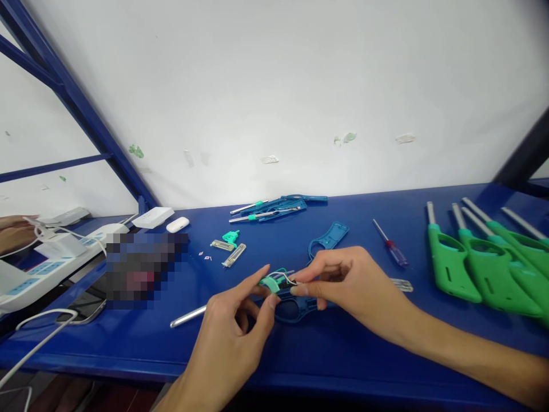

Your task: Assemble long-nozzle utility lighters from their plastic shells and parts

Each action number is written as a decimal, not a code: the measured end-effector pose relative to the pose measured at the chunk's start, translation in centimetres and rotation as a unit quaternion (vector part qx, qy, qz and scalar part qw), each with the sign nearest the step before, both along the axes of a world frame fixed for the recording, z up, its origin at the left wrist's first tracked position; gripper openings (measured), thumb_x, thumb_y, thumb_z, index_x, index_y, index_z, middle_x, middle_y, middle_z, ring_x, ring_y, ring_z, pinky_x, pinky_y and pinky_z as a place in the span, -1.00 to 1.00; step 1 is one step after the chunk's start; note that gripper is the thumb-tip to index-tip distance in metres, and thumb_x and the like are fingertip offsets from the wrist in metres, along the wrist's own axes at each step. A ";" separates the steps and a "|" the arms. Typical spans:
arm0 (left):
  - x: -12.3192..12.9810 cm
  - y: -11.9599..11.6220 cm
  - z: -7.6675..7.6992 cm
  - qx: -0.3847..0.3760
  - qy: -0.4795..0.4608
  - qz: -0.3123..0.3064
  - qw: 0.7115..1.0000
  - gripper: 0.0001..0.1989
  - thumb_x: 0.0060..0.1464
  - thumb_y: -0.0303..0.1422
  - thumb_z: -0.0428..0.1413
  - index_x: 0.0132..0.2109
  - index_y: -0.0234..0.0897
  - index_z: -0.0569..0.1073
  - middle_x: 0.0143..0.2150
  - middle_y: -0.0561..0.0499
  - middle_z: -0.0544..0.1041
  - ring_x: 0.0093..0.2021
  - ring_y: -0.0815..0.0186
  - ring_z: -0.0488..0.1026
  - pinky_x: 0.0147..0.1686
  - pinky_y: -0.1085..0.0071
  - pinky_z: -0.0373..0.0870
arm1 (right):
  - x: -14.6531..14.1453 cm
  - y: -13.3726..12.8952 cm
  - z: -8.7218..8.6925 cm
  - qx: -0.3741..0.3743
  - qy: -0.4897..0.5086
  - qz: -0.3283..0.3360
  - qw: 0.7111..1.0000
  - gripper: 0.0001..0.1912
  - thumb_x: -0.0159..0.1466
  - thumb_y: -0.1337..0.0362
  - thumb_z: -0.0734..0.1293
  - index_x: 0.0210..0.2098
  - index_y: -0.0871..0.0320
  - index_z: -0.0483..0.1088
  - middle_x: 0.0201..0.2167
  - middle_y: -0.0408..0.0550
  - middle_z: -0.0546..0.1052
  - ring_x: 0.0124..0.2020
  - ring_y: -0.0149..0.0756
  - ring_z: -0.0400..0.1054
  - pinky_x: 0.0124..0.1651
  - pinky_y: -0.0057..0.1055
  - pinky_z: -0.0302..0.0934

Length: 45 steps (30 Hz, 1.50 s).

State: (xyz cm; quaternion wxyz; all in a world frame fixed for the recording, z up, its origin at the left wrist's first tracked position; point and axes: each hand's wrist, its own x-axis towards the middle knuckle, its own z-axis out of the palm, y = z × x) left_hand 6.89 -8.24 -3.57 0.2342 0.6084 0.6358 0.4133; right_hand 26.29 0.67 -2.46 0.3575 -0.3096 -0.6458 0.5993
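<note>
A blue lighter half-shell (pixel 288 310) lies near the table's front edge, a metal tube (pixel 187 316) pointing out to its left. My left hand (pixel 235 323) pinches a small green part (pixel 271 284) over the shell between thumb and fingers. From the right, my right hand (pixel 343 280) has its thumb and forefinger pressed together at the end of a thin white wire (pixel 283 276) that loops over the green part. Another blue shell piece (pixel 332 236) lies just behind my right hand. What sits inside the shell is partly hidden by the fingers.
Several green lighters (pixel 454 269) lie at the right, beside a screwdriver (pixel 397 253). Blue lighter parts (pixel 283 210) rest near the wall. Clear pieces (pixel 234 256) and a green piece (pixel 230 237) lie mid-left. Farther left are a phone (pixel 83 303), power strips (pixel 55 269) and another person's hand (pixel 16 234).
</note>
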 end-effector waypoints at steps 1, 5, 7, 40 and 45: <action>-0.1 0.0 -0.1 0.001 0.012 -0.007 1.000 -0.48 0.28 -0.12 0.11 0.30 -0.23 0.46 -0.30 -0.02 0.65 -0.57 0.39 0.42 -0.59 0.47 0.26 | 0.0 0.0 0.0 0.003 0.000 -0.001 1.000 -0.75 0.03 0.12 0.64 -0.38 0.10 0.65 -0.51 -0.16 0.57 -0.55 -0.46 0.36 -0.45 -0.50 0.32; -0.3 0.1 -0.3 0.002 0.036 -0.015 0.999 -0.45 0.30 -0.10 0.10 0.31 -0.27 0.44 -0.51 0.06 0.54 -0.60 0.39 0.34 -0.60 0.50 0.24 | 0.0 0.0 0.0 0.012 0.000 0.000 1.000 -0.81 0.05 0.16 0.63 -0.38 0.07 0.67 -0.50 -0.16 0.59 -0.54 -0.48 0.34 -0.45 -0.53 0.32; -0.3 0.1 -0.3 0.005 0.041 -0.015 0.999 -0.45 0.31 -0.10 0.09 0.32 -0.29 0.44 -0.55 0.08 0.51 -0.60 0.39 0.33 -0.60 0.50 0.24 | 0.0 0.0 0.0 0.013 0.002 0.002 1.000 -0.82 0.06 0.16 0.62 -0.38 0.06 0.67 -0.47 -0.15 0.62 -0.54 -0.48 0.35 -0.45 -0.53 0.31; -0.6 0.5 -1.7 0.193 0.185 -0.052 0.962 -0.62 0.29 -0.43 0.07 0.22 -0.32 0.47 -0.43 0.17 0.57 -0.65 0.53 0.33 -0.59 0.61 0.32 | 0.1 0.0 0.2 0.023 0.013 0.018 0.999 -0.87 0.10 0.36 0.48 -0.49 -0.01 0.67 -0.32 -0.14 0.69 -0.52 -0.52 0.37 -0.46 -0.62 0.29; -0.4 0.5 -1.5 0.201 0.198 -0.047 0.958 -0.65 0.27 -0.44 0.08 0.16 -0.37 0.52 -0.55 0.21 0.45 -0.65 0.50 0.32 -0.58 0.62 0.33 | 0.0 -0.1 -0.1 0.034 0.004 0.008 0.999 -0.77 0.13 0.41 0.42 -0.60 0.03 0.62 -0.33 -0.16 0.68 -0.57 -0.57 0.34 -0.48 -0.64 0.27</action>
